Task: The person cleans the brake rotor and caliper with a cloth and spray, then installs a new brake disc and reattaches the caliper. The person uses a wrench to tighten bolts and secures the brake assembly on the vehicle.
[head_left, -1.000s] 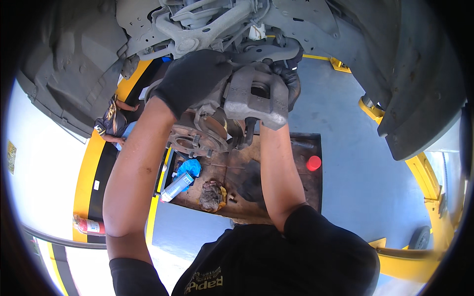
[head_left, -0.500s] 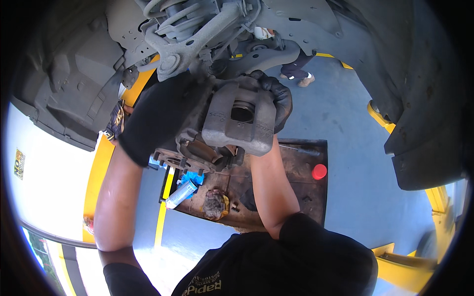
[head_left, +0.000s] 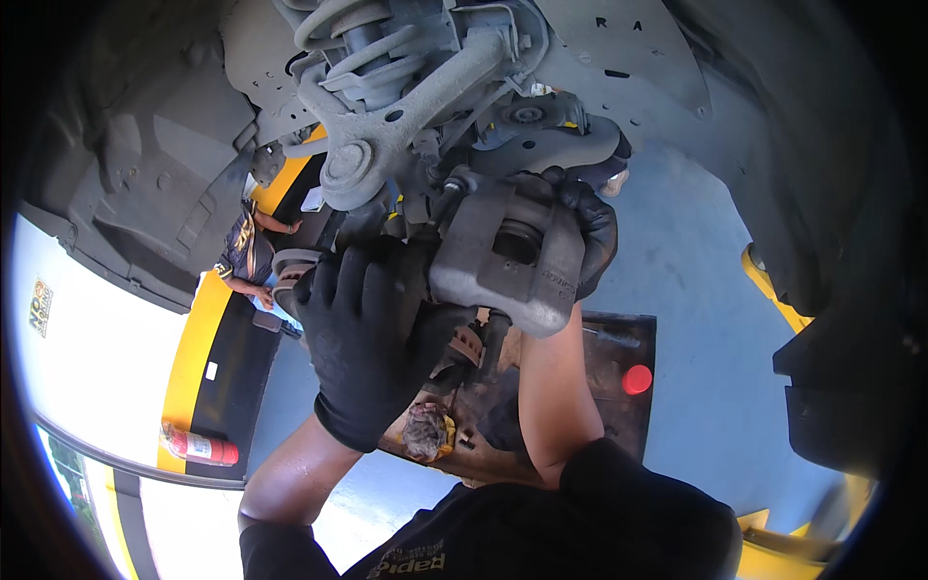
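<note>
A grey brake caliper (head_left: 462, 253) with a round piston opening sits in front of me below the suspension. My right hand (head_left: 592, 232), in a black glove, grips its right side, with the fingers curled over the top edge. My left hand (head_left: 362, 333), also black-gloved, is against the brake assembly just left of the caliper. Its fingers point up and its thumb reaches right, near a rusty-edged brake pad (head_left: 468, 344) under the caliper. What lies under the left palm is hidden. Beyond those fingers shows part of a round metal piece (head_left: 292, 266).
Above are a coil spring (head_left: 362, 48) and a suspension arm (head_left: 425, 92). A brown-topped bench (head_left: 633, 435) below bears a red cap (head_left: 636, 379) and a crumpled rag (head_left: 425, 432). Another person (head_left: 253, 246) is at the left, above a fire extinguisher (head_left: 198, 447). A yellow lift arm (head_left: 773, 290) stands right.
My left hand has come down and right, from beside the assembly to in front of it. It now covers the studded hub area. The caliper sits farther right in view, my right hand still on it.
</note>
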